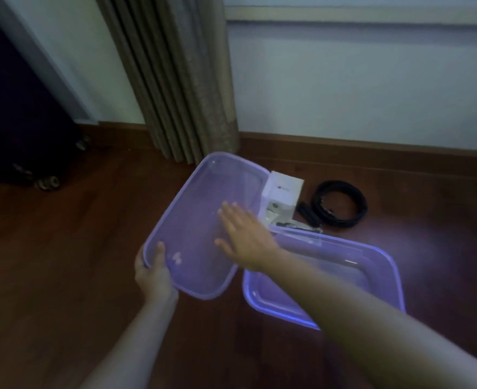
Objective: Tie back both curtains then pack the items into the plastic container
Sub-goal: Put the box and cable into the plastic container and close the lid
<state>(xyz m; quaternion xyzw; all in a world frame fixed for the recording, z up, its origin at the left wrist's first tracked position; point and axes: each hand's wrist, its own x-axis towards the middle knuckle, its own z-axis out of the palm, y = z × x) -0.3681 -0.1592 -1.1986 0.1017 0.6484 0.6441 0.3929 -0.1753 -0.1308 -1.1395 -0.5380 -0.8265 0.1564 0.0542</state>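
Lid: we saw the translucent purple lid (198,197) held tilted above the wooden floor (63,248), just left of the container.
Left hand: our left hand (153,273) gripped the lid's near-left corner, thumb (160,248) over the rim, fingertips showing through the plastic from beneath.
Right hand: our right hand (245,234) lay palm-down over the lid's middle, fingers (228,214) straight and slightly spread, holding nothing; we could not tell whether they touched the plastic.
Container: the open purple container (383,265) sat on the floor under our right forearm.
Items: a white box (285,192) stood behind the container, by the lid's far edge; a coiled black cable (355,217) lay to its right.
Open room: bare floor stretched left of the lid.
Edges: a gathered curtain (181,80) hung behind the lid; a dark suitcase (13,108) stood far left.
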